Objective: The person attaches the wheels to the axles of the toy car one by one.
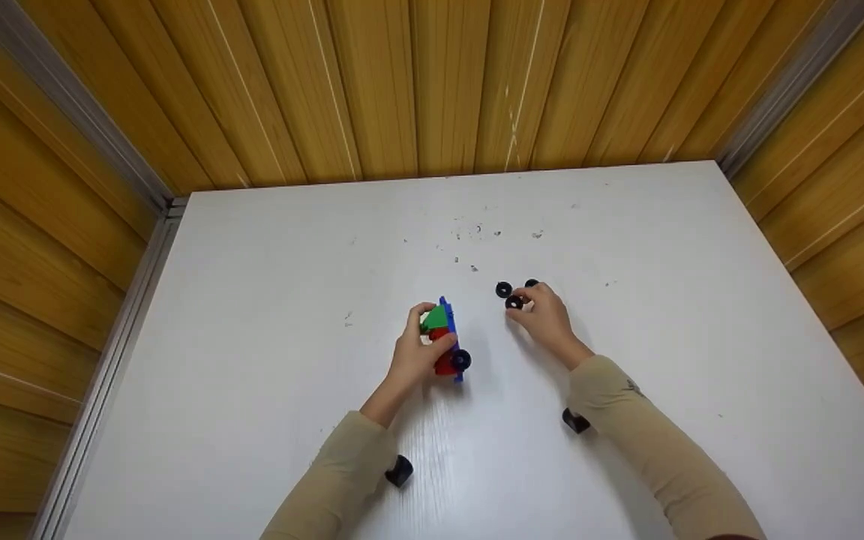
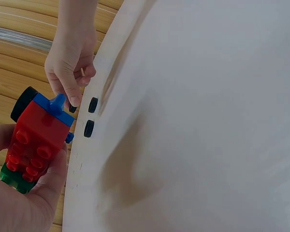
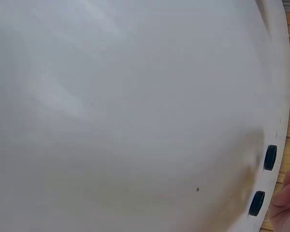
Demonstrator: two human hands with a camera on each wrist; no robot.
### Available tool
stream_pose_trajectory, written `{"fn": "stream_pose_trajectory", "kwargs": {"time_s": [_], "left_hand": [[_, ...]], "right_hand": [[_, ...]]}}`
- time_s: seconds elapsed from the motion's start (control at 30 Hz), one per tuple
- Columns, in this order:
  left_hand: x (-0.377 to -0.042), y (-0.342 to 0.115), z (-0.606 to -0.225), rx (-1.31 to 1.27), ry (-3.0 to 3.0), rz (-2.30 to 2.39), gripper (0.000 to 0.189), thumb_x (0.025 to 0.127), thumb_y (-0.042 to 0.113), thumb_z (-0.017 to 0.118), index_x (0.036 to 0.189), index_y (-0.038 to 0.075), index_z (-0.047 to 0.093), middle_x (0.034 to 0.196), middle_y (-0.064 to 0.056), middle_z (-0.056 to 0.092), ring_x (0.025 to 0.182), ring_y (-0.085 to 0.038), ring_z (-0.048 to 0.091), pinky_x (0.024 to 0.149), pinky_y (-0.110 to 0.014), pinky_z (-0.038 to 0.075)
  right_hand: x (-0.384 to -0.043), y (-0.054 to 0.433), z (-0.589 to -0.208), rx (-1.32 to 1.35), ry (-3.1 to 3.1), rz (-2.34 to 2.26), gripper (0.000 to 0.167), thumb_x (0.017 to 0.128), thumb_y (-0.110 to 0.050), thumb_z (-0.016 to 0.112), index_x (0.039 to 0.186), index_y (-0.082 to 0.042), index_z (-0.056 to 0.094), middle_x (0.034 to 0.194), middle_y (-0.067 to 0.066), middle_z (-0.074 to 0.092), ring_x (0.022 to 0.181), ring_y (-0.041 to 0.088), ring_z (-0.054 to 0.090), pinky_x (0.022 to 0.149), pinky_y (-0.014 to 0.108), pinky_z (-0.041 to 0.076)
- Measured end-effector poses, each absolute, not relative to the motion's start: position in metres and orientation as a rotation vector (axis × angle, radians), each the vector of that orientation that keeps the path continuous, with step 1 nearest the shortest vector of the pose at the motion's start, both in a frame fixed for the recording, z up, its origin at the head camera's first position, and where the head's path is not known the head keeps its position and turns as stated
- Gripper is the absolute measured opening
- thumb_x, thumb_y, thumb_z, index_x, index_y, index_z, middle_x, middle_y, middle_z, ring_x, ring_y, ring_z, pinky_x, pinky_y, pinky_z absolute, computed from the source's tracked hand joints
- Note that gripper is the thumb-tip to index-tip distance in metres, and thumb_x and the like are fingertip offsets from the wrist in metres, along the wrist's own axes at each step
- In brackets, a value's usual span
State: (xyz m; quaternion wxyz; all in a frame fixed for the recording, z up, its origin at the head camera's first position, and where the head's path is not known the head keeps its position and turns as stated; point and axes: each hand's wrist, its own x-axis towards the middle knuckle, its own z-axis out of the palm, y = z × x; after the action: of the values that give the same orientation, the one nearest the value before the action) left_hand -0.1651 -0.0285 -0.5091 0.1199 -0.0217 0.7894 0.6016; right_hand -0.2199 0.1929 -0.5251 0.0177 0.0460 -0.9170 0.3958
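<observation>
My left hand (image 1: 413,352) grips a toy car (image 1: 443,339) built of red and green blocks on a blue base, tilted on its side above the table. One black wheel (image 2: 23,104) sits at an end of the car, and a bare blue axle stub (image 2: 58,102) shows in the left wrist view. To the right, my right hand (image 1: 548,319) pinches a loose black wheel (image 1: 514,302) between thumb and fingers. Beside those fingers, two more black wheels lie on the table: one to the left (image 1: 503,289), another partly hidden behind the hand (image 1: 532,283).
The white table (image 1: 252,300) bears small dark marks toward its back. Black wrist-worn pieces show at the left sleeve (image 1: 400,471) and the right sleeve (image 1: 575,421). Wood-patterned walls (image 1: 439,90) stand behind the table and at both sides.
</observation>
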Motion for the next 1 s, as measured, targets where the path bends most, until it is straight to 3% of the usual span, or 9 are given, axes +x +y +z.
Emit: {"fn": "stream_pose_trajectory", "kwargs": {"time_s": [0.2, 0.43, 0.83, 1.0], "left_hand": [[-0.166, -0.028, -0.510, -0.059, 2.301, 1.757, 0.055, 0.081, 0.024, 0.060, 0.128, 0.022, 0.031, 0.118, -0.018, 0.051, 0.102, -0.029, 0.052, 0.077, -0.038, 0.050], [-0.165, -0.026, -0.508, -0.063, 2.289, 1.762, 0.055, 0.082, 0.024, 0.060, 0.129, 0.022, 0.031, 0.120, -0.017, 0.050, 0.105, -0.029, 0.051, 0.079, -0.040, 0.050], [-0.161, -0.023, -0.502, -0.032, 2.287, 1.730, 0.058, 0.082, 0.027, 0.060, 0.130, 0.023, 0.029, 0.120, -0.015, 0.049, 0.104, -0.029, 0.051, 0.081, -0.040, 0.050], [-0.161, -0.021, -0.502, -0.005, 2.301, 1.731, 0.057, 0.081, 0.027, 0.060, 0.129, 0.022, 0.031, 0.117, -0.016, 0.051, 0.101, -0.029, 0.053, 0.078, -0.039, 0.050]], "right_hand": [[-0.222, 0.193, -0.513, 0.162, -2.841, 1.228, 0.030, 0.075, -0.011, 0.067, 0.103, 0.001, 0.061, 0.093, 0.016, 0.053, 0.083, 0.027, 0.050, 0.069, 0.029, 0.038], [-0.219, 0.187, -0.499, 0.234, -2.799, 1.236, 0.029, 0.074, -0.010, 0.068, 0.101, -0.001, 0.062, 0.088, 0.013, 0.052, 0.069, 0.018, 0.043, 0.062, 0.026, 0.034], [-0.208, 0.171, -0.480, 0.364, -2.730, 1.372, 0.032, 0.072, -0.009, 0.070, 0.102, 0.000, 0.062, 0.089, 0.011, 0.055, 0.069, 0.018, 0.046, 0.058, 0.018, 0.036], [-0.202, 0.163, -0.475, 0.436, -2.701, 1.386, 0.032, 0.072, -0.011, 0.071, 0.101, -0.001, 0.063, 0.088, 0.010, 0.057, 0.064, 0.012, 0.044, 0.056, 0.017, 0.037]]}}
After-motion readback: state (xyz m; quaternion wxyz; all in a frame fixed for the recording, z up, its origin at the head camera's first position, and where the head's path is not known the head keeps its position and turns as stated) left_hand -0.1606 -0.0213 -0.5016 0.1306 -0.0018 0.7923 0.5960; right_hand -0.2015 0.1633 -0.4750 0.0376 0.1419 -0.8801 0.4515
